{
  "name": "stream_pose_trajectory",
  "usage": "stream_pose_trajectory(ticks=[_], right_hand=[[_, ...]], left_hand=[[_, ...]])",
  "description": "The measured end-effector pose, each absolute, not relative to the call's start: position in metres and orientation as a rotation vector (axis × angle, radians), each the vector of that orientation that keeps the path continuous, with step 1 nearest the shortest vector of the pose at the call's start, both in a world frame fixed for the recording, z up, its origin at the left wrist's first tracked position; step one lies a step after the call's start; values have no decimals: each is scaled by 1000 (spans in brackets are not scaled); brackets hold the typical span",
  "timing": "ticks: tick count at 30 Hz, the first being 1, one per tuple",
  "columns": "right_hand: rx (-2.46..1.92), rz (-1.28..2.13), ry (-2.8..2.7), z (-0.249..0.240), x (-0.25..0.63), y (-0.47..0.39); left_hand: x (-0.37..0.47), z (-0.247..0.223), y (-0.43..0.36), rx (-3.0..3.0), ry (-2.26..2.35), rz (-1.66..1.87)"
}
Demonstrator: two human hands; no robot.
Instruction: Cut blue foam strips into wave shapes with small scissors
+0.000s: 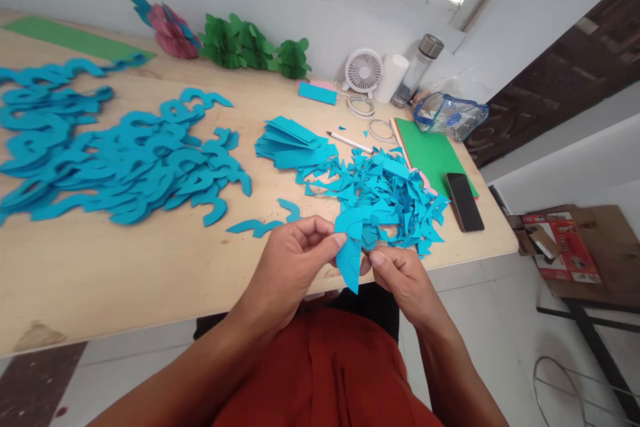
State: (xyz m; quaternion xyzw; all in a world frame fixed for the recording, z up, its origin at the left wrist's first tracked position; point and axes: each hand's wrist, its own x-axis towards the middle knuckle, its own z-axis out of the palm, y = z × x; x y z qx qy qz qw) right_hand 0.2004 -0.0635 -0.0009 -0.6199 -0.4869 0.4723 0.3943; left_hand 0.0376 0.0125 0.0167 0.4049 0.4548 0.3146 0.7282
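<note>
My left hand (305, 250) pinches a curved piece of blue paper (347, 260) between thumb and fingers, over the table's front edge. Close to the paper's right side, my right hand (397, 273) is closed on what looks like a pair of scissors (367, 253); only a short dark part shows and the rest is hidden by the fingers. Just beyond both hands spreads a heap of blue paper scraps (390, 187). A stack of blue paper pieces (290, 140) lies behind it. Left of my left hand are a few loose cut strips (257, 227).
Many wavy blue cutouts (125, 160) cover the table's left side. At the back stand green paper shapes (240, 43), a small fan (364, 71) and a bottle (417, 70). A white pen (350, 141), tape rolls (361, 107), green sheets (430, 157) and a phone (464, 201) lie rightward.
</note>
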Motion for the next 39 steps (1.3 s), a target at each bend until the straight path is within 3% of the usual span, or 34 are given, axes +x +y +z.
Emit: stream_pose_trajectory(ticks=[39], right_hand=[[-1579, 1160, -1262, -3, 193, -64]], left_hand=[[36, 5, -1, 640, 902, 755]])
